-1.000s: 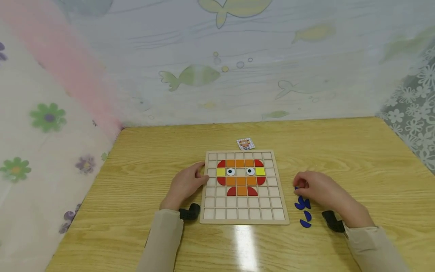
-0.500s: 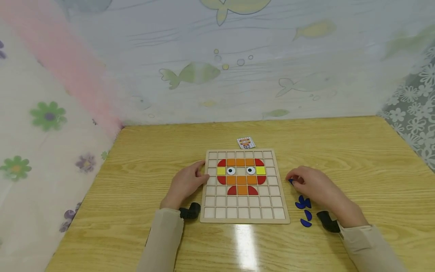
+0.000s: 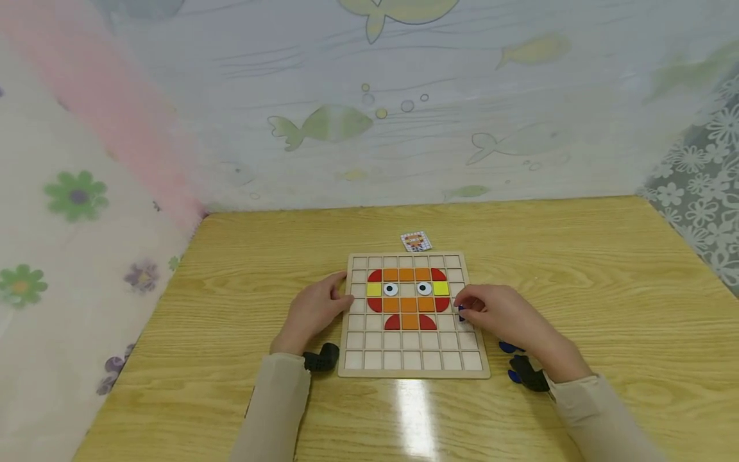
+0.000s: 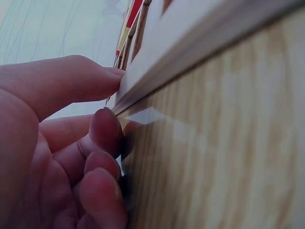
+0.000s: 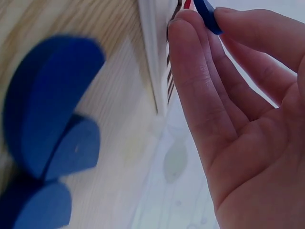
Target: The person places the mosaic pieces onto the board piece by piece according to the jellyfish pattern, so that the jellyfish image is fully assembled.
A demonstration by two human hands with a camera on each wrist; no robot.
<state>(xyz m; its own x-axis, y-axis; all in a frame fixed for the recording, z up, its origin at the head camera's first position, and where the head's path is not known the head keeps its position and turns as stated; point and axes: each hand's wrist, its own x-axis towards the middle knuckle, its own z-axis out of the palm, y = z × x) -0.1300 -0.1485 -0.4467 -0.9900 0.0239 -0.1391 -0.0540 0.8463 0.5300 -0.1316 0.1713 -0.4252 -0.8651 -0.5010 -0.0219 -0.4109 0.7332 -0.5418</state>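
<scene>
A square wooden grid board (image 3: 410, 361) lies on the table, with red, orange and yellow pieces and two eye discs (image 3: 390, 289) set in its cells. My left hand (image 3: 314, 312) holds the board's left edge; in the left wrist view the thumb (image 4: 71, 81) lies on the rim and the curled fingers are against its side. Over the board's right columns, my right hand (image 3: 502, 314) pinches a small blue piece (image 5: 208, 16) between thumb and fingers. Loose blue pieces (image 5: 52, 100) lie on the table under the right wrist, partly hidden in the head view.
Behind the board lies a small pattern card (image 3: 416, 241). The wooden table (image 3: 260, 256) meets a fish-print wall covering at the back and a flowered one on the left. A black wrist camera (image 3: 529, 373) sits under the right wrist, another (image 3: 322, 358) at the left.
My right hand has picked up a blue piece from the table and carried it left over the board's right side. The left hand has stayed at the board's edge.
</scene>
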